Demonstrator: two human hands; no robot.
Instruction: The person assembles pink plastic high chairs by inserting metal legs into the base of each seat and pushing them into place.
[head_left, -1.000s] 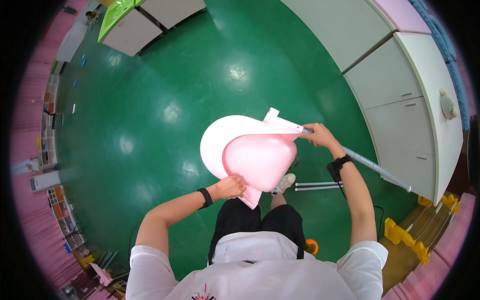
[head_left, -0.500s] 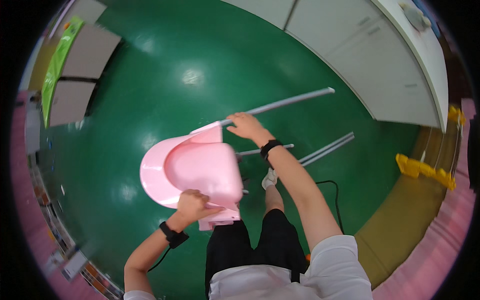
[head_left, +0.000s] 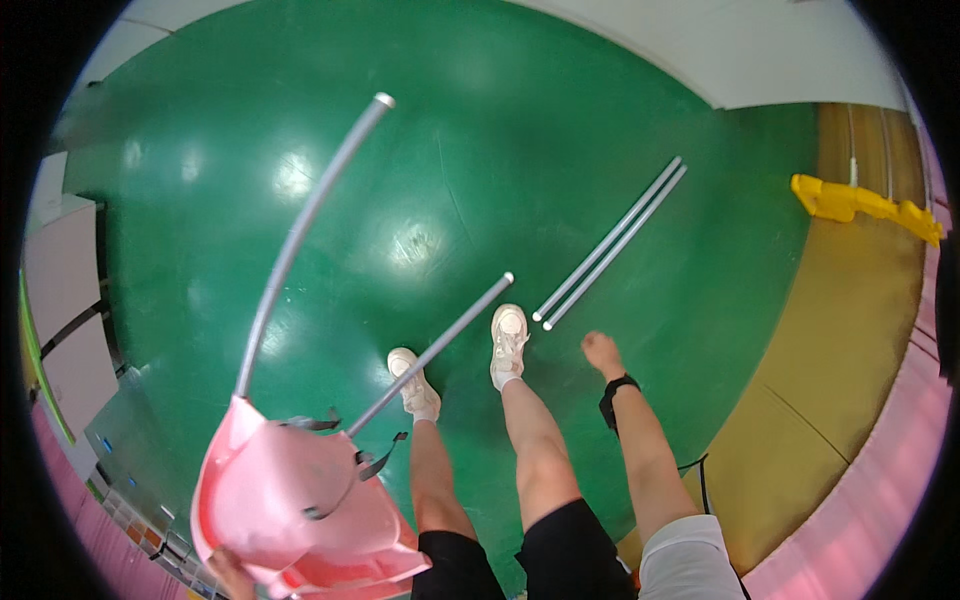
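Observation:
My left hand (head_left: 231, 573) grips the edge of a pink plastic high chair seat (head_left: 290, 480) at the lower left, its fingers partly hidden. The seat is tipped over, with dark straps (head_left: 372, 462) and buckles dangling from it. Two grey legs stick out of it: a long leg tube (head_left: 300, 232) points away up the view, and another leg tube (head_left: 440, 345) slants across in front of my left shoe. My right hand (head_left: 602, 355) is loosely closed with nothing visible in it. Just beyond it, two loose grey tubes (head_left: 612, 245) with white end caps lie side by side on the floor.
My white shoes (head_left: 510, 330) stand on the glossy green floor (head_left: 450, 150). White cabinets (head_left: 780, 60) are at the far right. A yellow plastic piece (head_left: 860, 203) and a tan mat (head_left: 810, 400) line the right side. Pale furniture (head_left: 70, 270) stands at the left.
The seat has swung down and left in my left hand and turned over, its underside and straps now showing. My right hand has let go of the leg and moved right, towards the loose tubes.

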